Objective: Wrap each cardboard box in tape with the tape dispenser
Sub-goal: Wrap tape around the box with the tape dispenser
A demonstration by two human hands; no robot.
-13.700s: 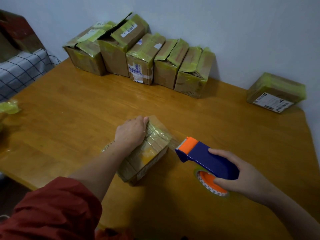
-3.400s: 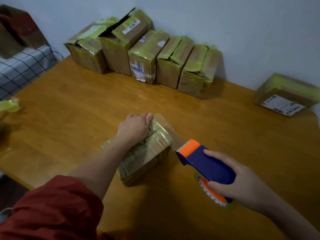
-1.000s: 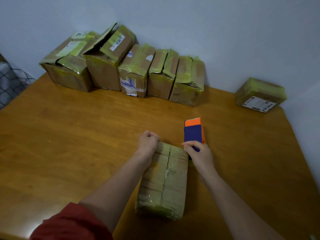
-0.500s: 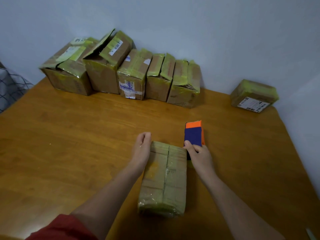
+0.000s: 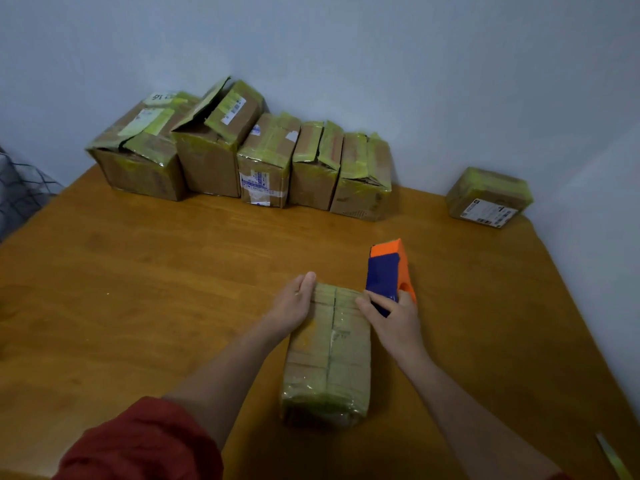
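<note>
The cardboard box (image 5: 327,355) lies in front of me on the wooden table (image 5: 138,271), its long axis running near to far, between my hands. My left hand (image 5: 294,303) presses flat, fingers straight, against its far left side. My right hand (image 5: 394,317) grips the blue and orange tape dispenser (image 5: 386,275), just beside the far right corner. Glossy yellowish tape bands cover the box.

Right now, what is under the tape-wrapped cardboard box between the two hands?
The orange-brown wooden table lies under the tape-wrapped cardboard box. Its bottom face is covered, so tape there cannot be seen.
</note>
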